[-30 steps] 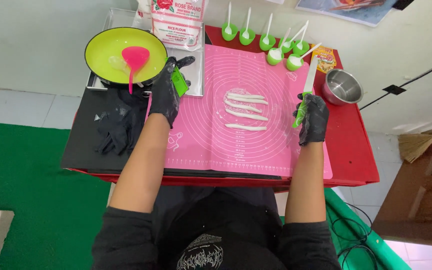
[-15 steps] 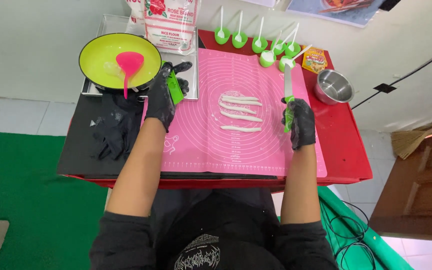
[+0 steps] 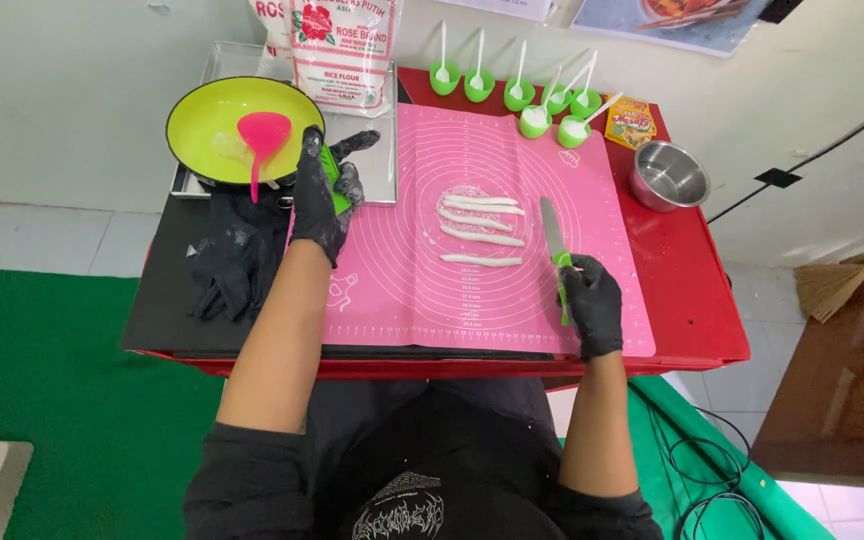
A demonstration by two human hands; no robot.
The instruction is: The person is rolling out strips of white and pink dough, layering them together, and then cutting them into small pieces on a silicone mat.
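Nearby, slim floury dough strips (image 3: pixel 481 229)

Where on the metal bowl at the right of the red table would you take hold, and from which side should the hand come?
Grip the metal bowl by its rim, coming from above. It stands upright and open, looks empty, and its rim is free all round. The right hand, nearest it, holds a green-handled knife.

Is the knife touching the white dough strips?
Apart. The head view shows the knife, held in the right hand, lying right of the dough strips, with bare pink mat showing between the blade and the strip ends.
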